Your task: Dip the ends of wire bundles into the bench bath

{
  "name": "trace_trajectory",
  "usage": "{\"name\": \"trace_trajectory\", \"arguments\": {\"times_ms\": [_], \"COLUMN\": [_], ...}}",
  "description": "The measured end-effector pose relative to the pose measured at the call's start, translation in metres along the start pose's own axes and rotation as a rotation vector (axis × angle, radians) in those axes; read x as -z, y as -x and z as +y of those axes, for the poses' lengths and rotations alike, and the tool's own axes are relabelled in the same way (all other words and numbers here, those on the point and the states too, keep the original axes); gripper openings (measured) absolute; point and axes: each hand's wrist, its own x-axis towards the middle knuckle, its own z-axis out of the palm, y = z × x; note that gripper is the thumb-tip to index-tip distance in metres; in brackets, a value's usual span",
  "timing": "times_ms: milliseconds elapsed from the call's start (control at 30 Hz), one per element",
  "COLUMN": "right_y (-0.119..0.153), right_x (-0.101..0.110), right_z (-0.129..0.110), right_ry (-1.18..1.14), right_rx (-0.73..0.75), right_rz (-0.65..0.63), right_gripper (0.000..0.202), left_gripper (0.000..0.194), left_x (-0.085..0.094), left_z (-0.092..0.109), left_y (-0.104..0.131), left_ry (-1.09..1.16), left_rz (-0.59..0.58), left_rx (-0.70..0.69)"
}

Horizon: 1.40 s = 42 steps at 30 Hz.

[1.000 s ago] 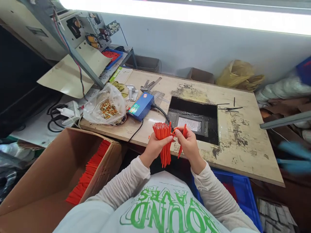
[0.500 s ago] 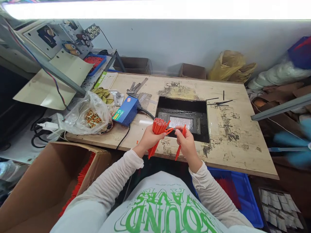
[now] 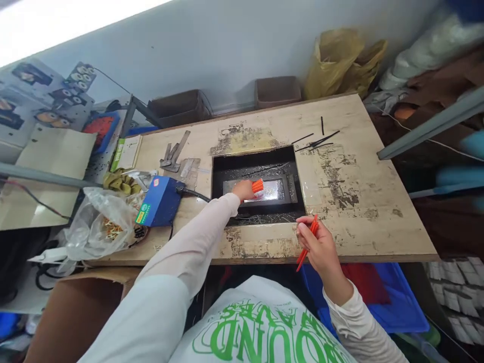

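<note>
My left hand (image 3: 244, 190) is closed around a bundle of red wires (image 3: 257, 186). It reaches into the dark recess cut in the bench, with the bundle's ends over the shiny silvery surface (image 3: 269, 193) of a framed pot. Whether the ends touch that surface I cannot tell. My right hand (image 3: 319, 242) is pinched around a few loose red wires (image 3: 308, 243) at the bench's front edge, right of the recess. The far ends of the left bundle are hidden by the hand.
A blue control box (image 3: 161, 201) with a black cable stands left of the recess, beside a clear plastic bag (image 3: 98, 222) of scraps. Black strips (image 3: 319, 141) lie on the bench at right. Below are a cardboard box (image 3: 75, 312) and a blue tray (image 3: 404, 302).
My left hand has carried its bundle forward into the recess and tipped it over. My right hand has moved apart to the right with its few wires. The view has turned.
</note>
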Motion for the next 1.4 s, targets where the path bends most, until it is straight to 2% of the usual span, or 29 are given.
{"name": "trace_trajectory", "arguments": {"times_ms": [133, 333, 633, 767, 867, 933, 967, 1033, 1100, 1200, 1300, 1400], "right_y": [0.002, -0.001, -0.002, -0.002, -0.003, -0.006, -0.008, -0.013, -0.018, -0.02, -0.015, -0.004], "right_x": [0.02, 0.033, 0.04, 0.041, 0.041, 0.039, 0.036, 0.025, 0.007, -0.029, -0.064, -0.09], "right_z": [0.005, 0.006, 0.007, 0.004, 0.001, -0.001, -0.001, 0.0, 0.002, 0.003, 0.003, 0.003], "right_ry": [-0.024, -0.067, -0.06, -0.058, -0.076, -0.078, -0.073, -0.042, 0.02, 0.108, 0.105, 0.077], "right_rx": [-0.047, -0.063, -0.073, -0.079, -0.08, -0.094, -0.108, -0.142, -0.15, -0.099, -0.029, 0.018], "right_rz": [0.025, 0.053, 0.046, 0.05, 0.039, 0.006, -0.019, -0.086, -0.159, -0.247, -0.295, -0.327], "right_gripper": [0.022, 0.021, 0.021, 0.021, 0.023, 0.025, 0.026, 0.029, 0.033, 0.037, 0.039, 0.036], "left_gripper": [0.051, 0.049, 0.042, 0.045, 0.045, 0.041, 0.038, 0.03, 0.023, 0.018, 0.017, 0.017], "left_x": [-0.01, -0.015, -0.016, 0.001, 0.029, 0.049, 0.056, 0.064, 0.061, 0.043, 0.02, 0.003], "left_z": [0.011, 0.026, 0.042, 0.044, 0.038, 0.03, 0.026, 0.019, 0.014, 0.012, 0.01, 0.006], "left_y": [-0.029, -0.051, -0.058, -0.049, -0.023, 0.008, 0.027, 0.068, 0.11, 0.161, 0.195, 0.217], "left_ry": [-0.1, -0.191, -0.213, -0.163, -0.099, -0.024, 0.043, 0.366, 0.643, 0.957, 1.179, 1.317], "left_rz": [-0.079, -0.136, -0.149, -0.124, -0.055, 0.009, 0.05, 0.177, 0.284, 0.386, 0.416, 0.428], "left_rx": [0.036, 0.061, 0.069, 0.059, 0.022, -0.015, -0.042, -0.139, -0.176, -0.204, -0.179, -0.14]}}
